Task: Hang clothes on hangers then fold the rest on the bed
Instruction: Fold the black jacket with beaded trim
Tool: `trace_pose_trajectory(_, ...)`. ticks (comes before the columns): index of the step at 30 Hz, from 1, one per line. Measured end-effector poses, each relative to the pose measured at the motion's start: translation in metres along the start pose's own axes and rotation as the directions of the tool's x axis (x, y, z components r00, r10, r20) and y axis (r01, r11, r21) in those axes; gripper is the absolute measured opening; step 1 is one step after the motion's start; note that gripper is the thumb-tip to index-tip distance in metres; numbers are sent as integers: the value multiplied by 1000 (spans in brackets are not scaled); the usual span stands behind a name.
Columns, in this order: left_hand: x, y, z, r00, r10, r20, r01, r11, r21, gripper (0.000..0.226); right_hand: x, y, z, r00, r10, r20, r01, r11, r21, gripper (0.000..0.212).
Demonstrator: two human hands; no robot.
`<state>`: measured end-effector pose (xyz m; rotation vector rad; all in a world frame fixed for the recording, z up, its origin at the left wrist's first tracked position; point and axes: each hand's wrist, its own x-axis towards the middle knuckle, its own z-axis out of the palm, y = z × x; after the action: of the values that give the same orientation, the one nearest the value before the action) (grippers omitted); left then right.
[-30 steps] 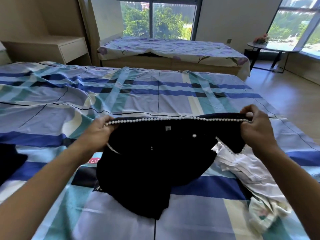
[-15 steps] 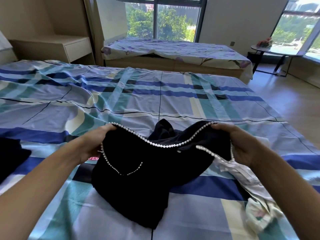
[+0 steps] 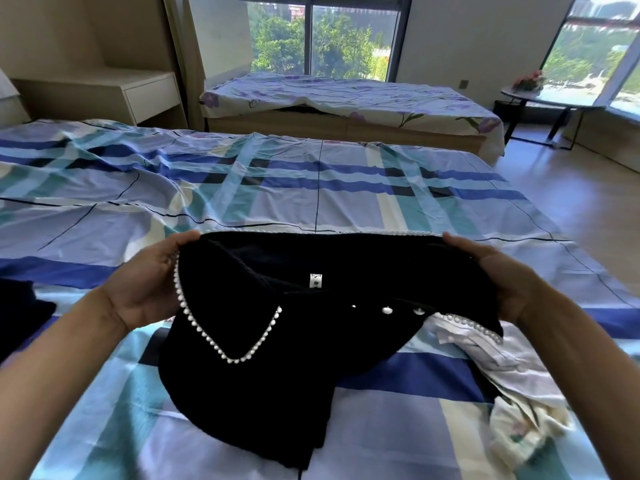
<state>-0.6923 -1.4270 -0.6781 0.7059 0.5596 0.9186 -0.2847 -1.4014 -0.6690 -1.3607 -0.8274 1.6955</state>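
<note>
Left grip (image 3: 145,289), right grip (image 3: 500,277), both clenched, forearms outstretched

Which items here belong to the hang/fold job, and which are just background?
Job:
- black pearl-trimmed top, gripped by left hand and right hand
- white garment at its right
- dark garment at the left edge
- plaid bed under them

Background:
- second bed
- nightstand
- round table with flowers
</note>
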Motion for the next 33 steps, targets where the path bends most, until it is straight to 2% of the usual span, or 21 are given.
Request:
trace_pose_trajectory(1, 5, -2, -9, 997, -30, -68, 33, 999, 34, 51, 5, 5, 1, 1000, -7, -2, 7, 1000, 7, 32)
trace_pose_trajectory(3, 9, -12, -24, 944, 92, -318, -23, 976, 215, 46, 11, 13, 4, 998, -31, 57, 30, 999, 25, 43)
trace_pose_trajectory(5, 12, -20, -28, 949, 134, -286, -45, 954, 298, 34, 17, 18, 2, 981, -86, 176, 74, 995, 72, 58)
trace_pose_trajectory(6, 11, -23, -33, 962, 110, -251, -19, 941, 339, 49, 18, 19, 2, 966, -121, 230, 99, 990, 102, 54)
trace_pose_trajectory(7, 12, -26, -36, 969, 56, -242, 49, 912, 406, 72, 20, 20, 2, 952, -162, 261, 133, 983, 124, 39)
trace_pose_trajectory(8, 9, -29, -39, 971, 34, -237, 97, 848, 521, 79, 19, 21, 4, 939, -191, 284, 164, 979, 118, 33)
trace_pose_trajectory(9, 7, -32, -39, 972, 48, -229, 114, 755, 646, 74, 20, 24, 7, 933, -210, 292, 196, 978, 77, 45)
trace_pose_trajectory(11, 6, -41, -38, 955, 162, -250, 134, 515, 847, 63, 22, 32, 12, 899, -276, 341, 322, 943, -85, 67)
trace_pose_trajectory(12, 5, -43, -40, 935, 238, -261, 138, 434, 890, 59, 24, 36, 15, 874, -335, 351, 421, 883, -206, 70)
trace_pose_trajectory(13, 6, -46, -40, 920, 305, -247, 125, 370, 921, 53, 29, 40, 15, 843, -403, 357, 523, 771, -363, 72)
trace_pose_trajectory(14, 6, -48, -43, 909, 347, -233, 116, 324, 939, 49, 33, 43, 14, 812, -457, 363, 583, 601, -546, 74)
trace_pose_trajectory(15, 7, -49, -45, 896, 383, -224, 105, 308, 946, 47, 36, 45, 14, 794, -470, 385, 582, 406, -705, 79)
trace_pose_trajectory(16, 7, -49, -43, 889, 403, -218, 87, 317, 944, 46, 40, 47, 14, 796, -436, 421, 558, 255, -790, 84)
trace_pose_trajectory(19, 4, -51, -33, 881, 436, -186, 7, 380, 925, 41, 43, 58, 23, 843, -276, 462, 508, 122, -853, 94)
trace_pose_trajectory(22, -3, -49, -19, 874, 454, -171, -70, 467, 882, 38, 51, 73, 25, 861, -299, 412, 439, 25, -898, 92)
trace_pose_trajectory(25, -12, -42, -13, 882, 447, -153, -116, 518, 847, 35, 54, 81, 17, 893, -291, 345, 308, -166, -937, 81)
trace_pose_trajectory(27, -20, -35, -10, 884, 445, -139, -128, 519, 845, 34, 57, 87, 12, 880, -314, 355, 349, -78, -934, 49)
trace_pose_trajectory(29, -23, -29, -5, 891, 435, -131, -134, 528, 839, 36, 60, 91, 7, 831, -378, 408, 434, -16, -901, 15)
trace_pose_trajectory(31, -28, -21, 2, 890, 441, -116, -152, 527, 836, 38, 61, 93, 9, 790, -428, 439, 486, 1, -874, 8)
trace_pose_trajectory(32, -30, -16, 6, 884, 453, -115, -163, 530, 832, 38, 60, 91, 12, 770, -461, 441, 518, 49, -854, 7)
trace_pose_trajectory(33, -29, -12, 8, 876, 466, -121, -173, 539, 825, 36, 57, 89, 14, 765, -502, 403, 535, 148, -832, 10)
